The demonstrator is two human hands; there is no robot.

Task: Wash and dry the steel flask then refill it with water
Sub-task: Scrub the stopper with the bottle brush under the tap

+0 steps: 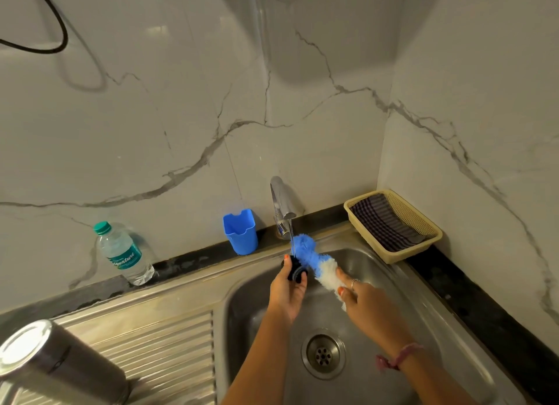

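Head view: steel flask (57,365) lies tilted on drainboard (157,344), base pointing upper-left.

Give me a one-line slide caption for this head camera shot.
Under the running tap, the left hand holds a dark cap while the right hand scrubs it with a bottle brush.

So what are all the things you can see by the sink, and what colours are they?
flask: one, steel, lying on the draining board at the lower left
flask cap: one, dark, under the running water
brush: one, blue and white, fluffy, over the sink
tap: one, shiny metal, water running
sink: one, steel, with a round drain
water bottle: one, clear with green cap, on the counter at left
cup: one, blue, beside the tap
basket: one, cream, right corner
cloth: one, dark checked, inside the basket
left hand: holds the cap
right hand: holds the brush
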